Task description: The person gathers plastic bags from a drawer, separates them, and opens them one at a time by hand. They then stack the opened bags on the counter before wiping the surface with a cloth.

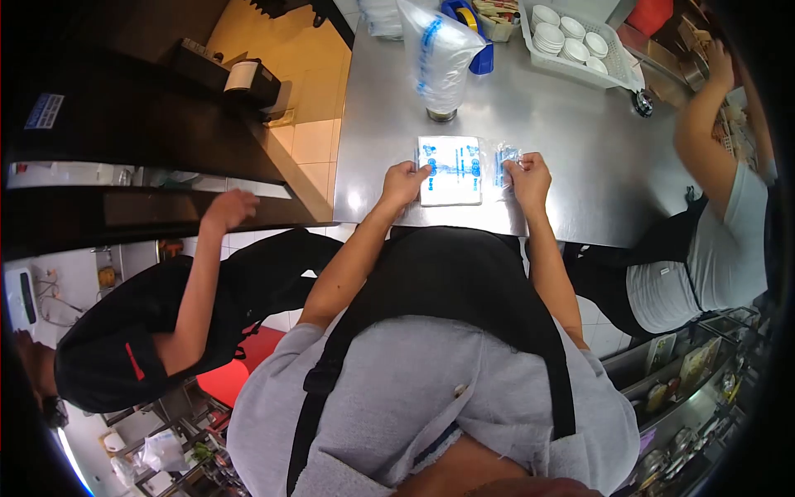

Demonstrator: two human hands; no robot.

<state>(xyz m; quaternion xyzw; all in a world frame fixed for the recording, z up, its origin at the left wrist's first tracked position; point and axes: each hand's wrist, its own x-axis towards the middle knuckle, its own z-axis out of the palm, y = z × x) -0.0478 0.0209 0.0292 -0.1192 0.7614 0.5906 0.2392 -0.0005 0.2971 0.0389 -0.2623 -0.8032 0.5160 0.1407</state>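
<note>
A flat white packet with blue print (pixel 451 171) lies on the steel counter (pixel 563 132) near its front edge. My left hand (pixel 405 183) grips the packet's left edge. My right hand (pixel 527 176) pinches a clear plastic bag with blue print (pixel 502 162) that lies against the packet's right side. Just beyond the packet stands a clear plastic bag with blue lettering (pixel 440 55), puffed up over a small cup.
A white basket of small white bowls (pixel 571 40) sits at the counter's far right, a blue tape dispenser (pixel 472 29) behind the bag. One person in black (pixel 166 323) reaches to a dark counter at left. Another in a white shirt (pixel 704 248) stands at right.
</note>
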